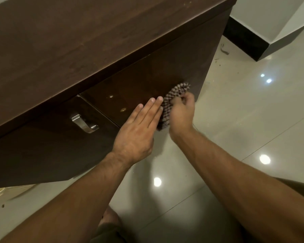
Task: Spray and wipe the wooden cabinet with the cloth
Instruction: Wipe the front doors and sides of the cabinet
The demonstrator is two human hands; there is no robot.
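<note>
currently the step in hand appears to be the wiping pass on the front of the wooden cabinet (77,50). the right hand (182,116) has its fingers curled round a bunched checked cloth (172,99), which sits against the lower right part of the door panel (139,85), near the cabinet's outer corner. the left hand (139,132) lies just beside it with fingers straight and together and grips nothing. the two hands are close, with only the cloth between them.

procedure for a clean pass:
- spread the cloth flatter under the palm, since a tight bunch covers little surface.
- work in overlapping strokes along the grain, from the top edge of the panel down to the bottom edge.
- use the flat left hand to steady the door so it does not swing or rattle under pressure.
- wipe round the two bare mounting holes (124,109) with care, as threads may snag there.
- carry the pass on to the neighbouring door and round its metal handle (84,122).

limits of the view:
- no spray bottle is in view, and dampness on the panel cannot be confirmed.
- the panel is dark and glossy, so streaks or dust are hard to make out.
- whether the left palm presses the door or only hovers at it cannot be told.
- the cloth's full size is hidden inside the right hand.
- the cabinet's left end and its base at the tiled floor (235,120) are cut off or shadowed.
</note>
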